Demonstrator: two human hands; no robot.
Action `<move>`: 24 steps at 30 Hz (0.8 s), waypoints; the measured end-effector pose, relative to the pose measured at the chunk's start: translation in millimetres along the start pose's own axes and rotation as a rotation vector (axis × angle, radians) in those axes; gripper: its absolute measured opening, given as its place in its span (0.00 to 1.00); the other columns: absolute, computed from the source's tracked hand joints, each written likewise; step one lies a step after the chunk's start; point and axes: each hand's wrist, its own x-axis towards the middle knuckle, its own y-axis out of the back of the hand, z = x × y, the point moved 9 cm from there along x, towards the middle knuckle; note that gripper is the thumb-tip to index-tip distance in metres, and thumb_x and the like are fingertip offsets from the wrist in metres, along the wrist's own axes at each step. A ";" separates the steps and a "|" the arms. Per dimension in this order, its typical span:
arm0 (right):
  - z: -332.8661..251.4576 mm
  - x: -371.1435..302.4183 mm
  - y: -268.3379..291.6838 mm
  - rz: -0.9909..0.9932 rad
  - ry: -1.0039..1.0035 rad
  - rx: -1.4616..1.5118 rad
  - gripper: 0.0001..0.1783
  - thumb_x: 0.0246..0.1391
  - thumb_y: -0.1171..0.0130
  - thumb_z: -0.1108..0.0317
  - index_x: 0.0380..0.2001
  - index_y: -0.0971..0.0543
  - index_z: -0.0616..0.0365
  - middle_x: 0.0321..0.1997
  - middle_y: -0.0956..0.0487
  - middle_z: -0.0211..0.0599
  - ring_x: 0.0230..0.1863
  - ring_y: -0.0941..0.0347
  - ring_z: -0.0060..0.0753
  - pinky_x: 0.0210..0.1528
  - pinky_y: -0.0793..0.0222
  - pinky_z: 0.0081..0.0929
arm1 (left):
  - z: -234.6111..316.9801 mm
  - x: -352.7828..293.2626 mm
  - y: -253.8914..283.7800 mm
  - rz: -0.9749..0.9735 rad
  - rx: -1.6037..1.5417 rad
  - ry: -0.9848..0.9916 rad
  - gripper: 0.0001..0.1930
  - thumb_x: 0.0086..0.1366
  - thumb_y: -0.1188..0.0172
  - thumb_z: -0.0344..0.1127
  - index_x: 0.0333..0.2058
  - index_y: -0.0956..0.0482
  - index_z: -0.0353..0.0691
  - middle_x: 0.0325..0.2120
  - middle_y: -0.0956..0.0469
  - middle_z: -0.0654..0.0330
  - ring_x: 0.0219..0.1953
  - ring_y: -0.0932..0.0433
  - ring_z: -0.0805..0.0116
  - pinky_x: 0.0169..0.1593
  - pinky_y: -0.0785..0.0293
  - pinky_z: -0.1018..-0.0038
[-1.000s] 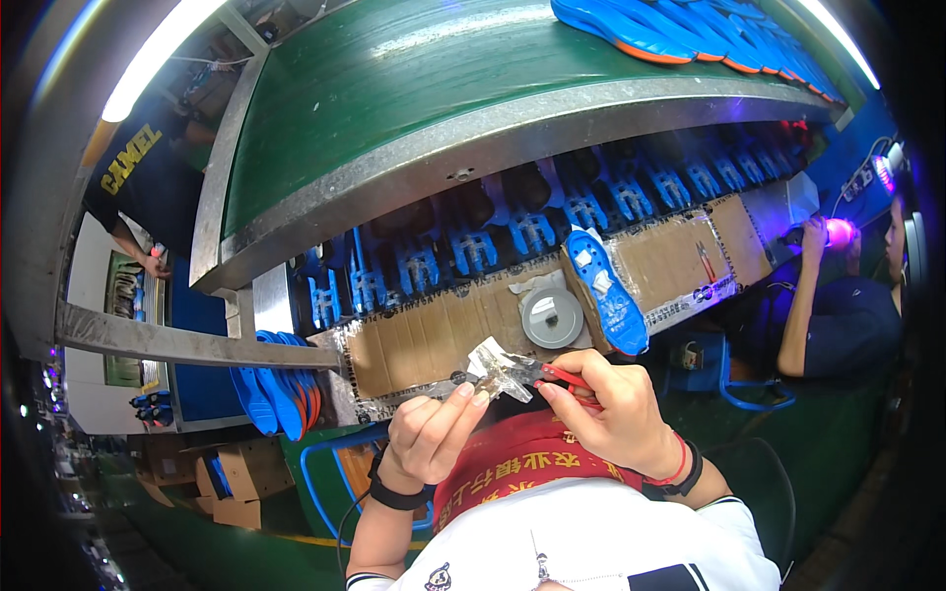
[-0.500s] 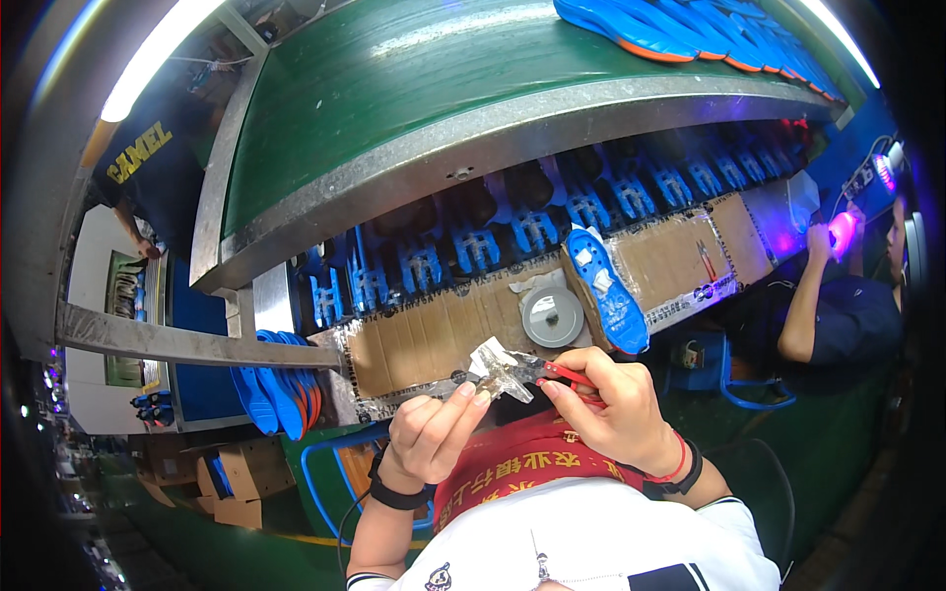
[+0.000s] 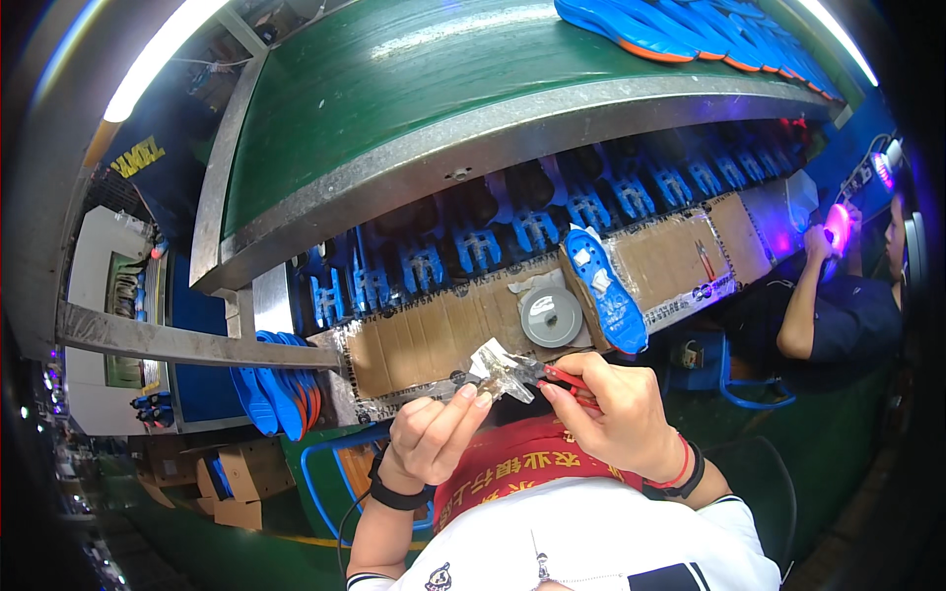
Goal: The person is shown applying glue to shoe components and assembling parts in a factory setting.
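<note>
My left hand point(image 3: 434, 431), with thumb and fingertips pinched, holds the lower left edge of a crumpled clear plastic piece point(image 3: 514, 386) with a white scrap point(image 3: 488, 357) on it. My right hand point(image 3: 616, 409) is closed round a pair of small red-handled pliers point(image 3: 570, 377). Their dark tip meets the right side of the plastic, and whether the jaws are shut on it is too small to tell. Both hands are in front of my body, just off the bench edge. Beyond them a round grey dish point(image 3: 552, 317) stands beside a blue shoe sole point(image 3: 606, 291) with white scraps in it.
Cardboard point(image 3: 434, 340) covers the bench, with another red-handled tool point(image 3: 706, 259) on it. Several blue soles fill the shelf below a green conveyor point(image 3: 394, 108) with a metal rim point(image 3: 463, 158). More soles point(image 3: 276, 389) lie left. A co-worker point(image 3: 838, 305) holds a glowing pink lamp at right.
My hands stay nearly in place; the plastic piece and the pliers' tip have shifted slightly. At far left another person's arm has moved. The co-worker's lamp at right has tilted a little.
</note>
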 end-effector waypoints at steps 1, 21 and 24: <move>-2.0 0.1 0.5 0.014 0.020 -0.029 0.10 0.50 0.35 0.72 0.35 0.23 0.63 0.19 0.21 0.38 0.17 0.23 0.32 0.19 0.33 0.24 | 0.6 -0.2 -0.1 -0.004 -0.009 -0.001 0.16 0.51 0.30 0.23 0.41 0.18 0.38 0.44 0.22 0.61 0.36 0.29 0.69 0.35 0.29 0.74; 2.5 4.3 -10.1 0.035 -0.017 0.138 0.10 0.50 0.34 0.73 0.35 0.24 0.64 0.21 0.20 0.39 0.19 0.21 0.31 0.20 0.31 0.22 | 5.6 -2.0 -0.5 -0.001 -0.030 -0.071 0.13 0.54 0.34 0.26 0.41 0.16 0.36 0.44 0.22 0.59 0.37 0.30 0.71 0.37 0.29 0.76; 4.9 4.0 -3.6 0.047 -0.033 0.128 0.10 0.50 0.34 0.73 0.35 0.23 0.64 0.21 0.20 0.40 0.19 0.21 0.31 0.20 0.31 0.22 | 3.4 -2.8 1.0 0.011 -0.012 -0.062 0.13 0.54 0.34 0.26 0.41 0.16 0.36 0.44 0.22 0.59 0.37 0.30 0.71 0.37 0.29 0.76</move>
